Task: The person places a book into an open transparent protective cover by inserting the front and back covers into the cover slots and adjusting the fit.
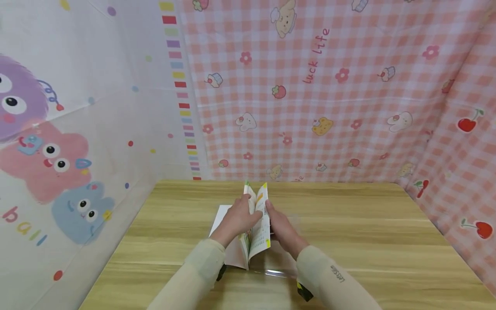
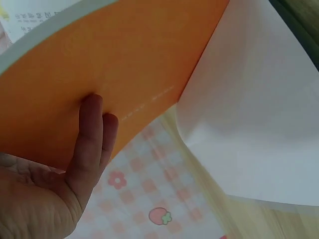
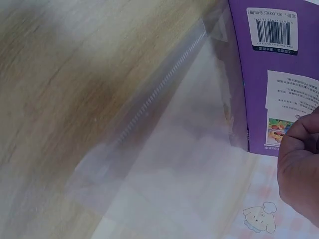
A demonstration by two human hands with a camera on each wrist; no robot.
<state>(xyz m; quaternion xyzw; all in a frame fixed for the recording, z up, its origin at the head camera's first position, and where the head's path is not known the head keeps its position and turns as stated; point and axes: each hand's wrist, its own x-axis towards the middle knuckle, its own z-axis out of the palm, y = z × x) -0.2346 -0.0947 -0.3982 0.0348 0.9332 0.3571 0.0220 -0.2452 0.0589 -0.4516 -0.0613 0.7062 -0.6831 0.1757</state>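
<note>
A partly opened paperback book (image 1: 258,228) stands upright over the table between my hands. My left hand (image 1: 239,215) holds its left pages, the thumb reaching in over the inner page; in the left wrist view its fingers (image 2: 89,129) lie against an orange page (image 2: 119,64). A white inside cover (image 2: 244,109) spreads away from that page. My right hand (image 1: 283,226) grips the right side. In the right wrist view, its curled fingers (image 3: 301,144) are at the purple back cover (image 3: 254,94) with a barcode. A clear plastic book cover (image 3: 174,164) spreads beside the purple cover.
The wood-grain table (image 1: 348,224) extends around the book. A pink checked cloth (image 1: 310,107) hangs behind it, and a white cartoon cloth (image 1: 128,107) hangs at the left. The plastic's shiny edge (image 1: 277,273) lies near the wrists.
</note>
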